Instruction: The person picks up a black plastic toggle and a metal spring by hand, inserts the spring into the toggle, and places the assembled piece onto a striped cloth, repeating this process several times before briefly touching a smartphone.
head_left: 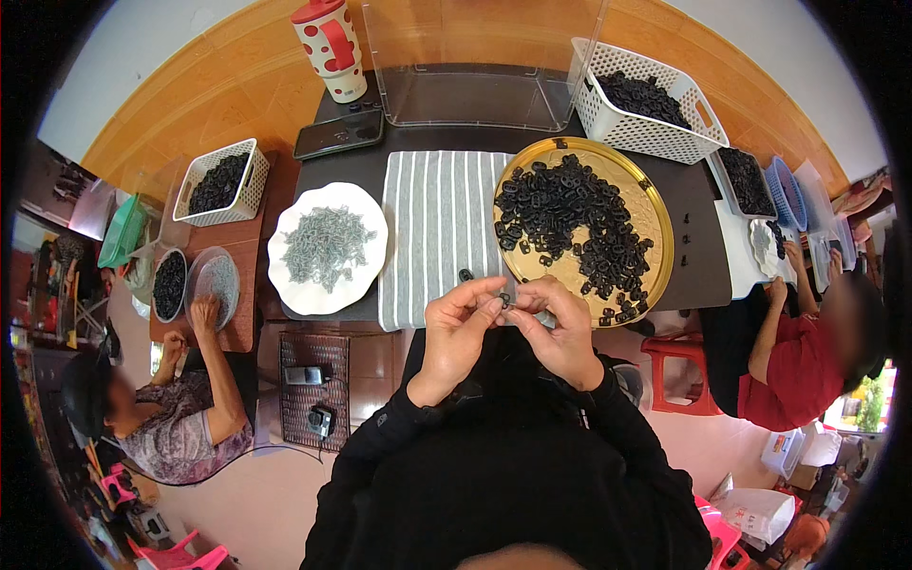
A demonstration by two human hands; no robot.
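My left hand (454,328) and my right hand (562,332) meet above the near edge of a striped grey cloth (442,228). Fingertips of both pinch a small black plastic piece (504,298), partly hidden by the fingers. Just beyond my left hand, another black piece (465,275) lies on the cloth. To the right, a round gold tray (665,249) bears a heap of small black ring-like pieces (570,204). On the left stands a white scalloped plate (285,275) with a pile of small grey-clear pieces (328,245).
At the back are a clear plastic box (475,100), a phone (339,134), a dotted tumbler (332,52) and a white basket (655,123) of black pieces. Co-workers sit on the left (185,427) and right (798,351). A red stool (679,375) stands by the table's right side.
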